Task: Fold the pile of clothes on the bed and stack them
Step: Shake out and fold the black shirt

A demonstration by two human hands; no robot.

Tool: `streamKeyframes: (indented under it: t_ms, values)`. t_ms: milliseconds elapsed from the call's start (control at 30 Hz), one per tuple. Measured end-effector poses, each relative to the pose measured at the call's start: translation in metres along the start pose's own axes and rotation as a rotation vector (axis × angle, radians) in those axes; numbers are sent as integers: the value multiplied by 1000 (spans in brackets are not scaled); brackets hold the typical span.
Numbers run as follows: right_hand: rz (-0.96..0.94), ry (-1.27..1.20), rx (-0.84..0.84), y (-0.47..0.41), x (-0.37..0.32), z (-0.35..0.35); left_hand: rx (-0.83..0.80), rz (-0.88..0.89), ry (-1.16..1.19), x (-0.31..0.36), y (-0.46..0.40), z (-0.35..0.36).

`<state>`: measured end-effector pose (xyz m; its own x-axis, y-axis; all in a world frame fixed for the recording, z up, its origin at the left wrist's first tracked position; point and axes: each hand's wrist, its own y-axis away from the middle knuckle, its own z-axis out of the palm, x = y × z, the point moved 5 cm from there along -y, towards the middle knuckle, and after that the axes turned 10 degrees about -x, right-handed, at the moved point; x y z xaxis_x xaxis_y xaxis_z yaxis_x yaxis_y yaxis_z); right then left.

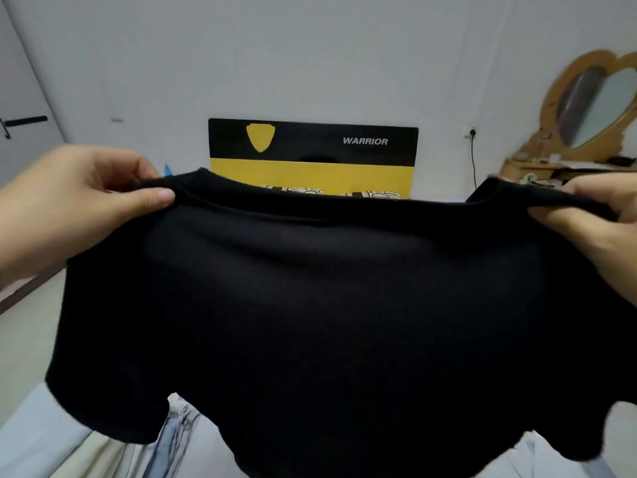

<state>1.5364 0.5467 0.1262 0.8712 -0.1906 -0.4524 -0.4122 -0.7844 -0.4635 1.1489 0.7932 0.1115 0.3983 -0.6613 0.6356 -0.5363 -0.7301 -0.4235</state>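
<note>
A black T-shirt (310,305) hangs spread out in front of me and fills most of the view. My left hand (86,198) pinches its left shoulder between thumb and fingers. My right hand (593,219) pinches the right shoulder the same way. The collar edge runs taut between the two hands. The shirt's sleeves and hem dangle low and hide most of the bed. Pale blue clothing (179,432) shows under the shirt at the lower left.
A black and yellow board (313,157) marked WARRIOR leans against the white wall behind the bed. A wooden dresser with a heart-shaped mirror (593,108) stands at the right. Light bedding (38,426) shows at the lower left.
</note>
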Motion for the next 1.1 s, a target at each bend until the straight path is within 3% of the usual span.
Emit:
streamKeyframes:
  t_ms: [167, 300, 433, 800, 1100]
  values:
    - [31, 10, -93, -25, 7, 46, 2, -43, -131, -5, -20, 38]
    - [168, -22, -333, -31, 51, 144, -116, -175, -147, -56, -28, 123]
    - [328, -37, -456, -12, 106, 249, -197, -323, -119, -131, -18, 210]
    - [466, 59, -539, 29, 215, 451, -259, -502, -159, -278, 11, 383]
    - [380, 41, -611, -11, 285, 561, -226, -484, -252, -370, -22, 457]
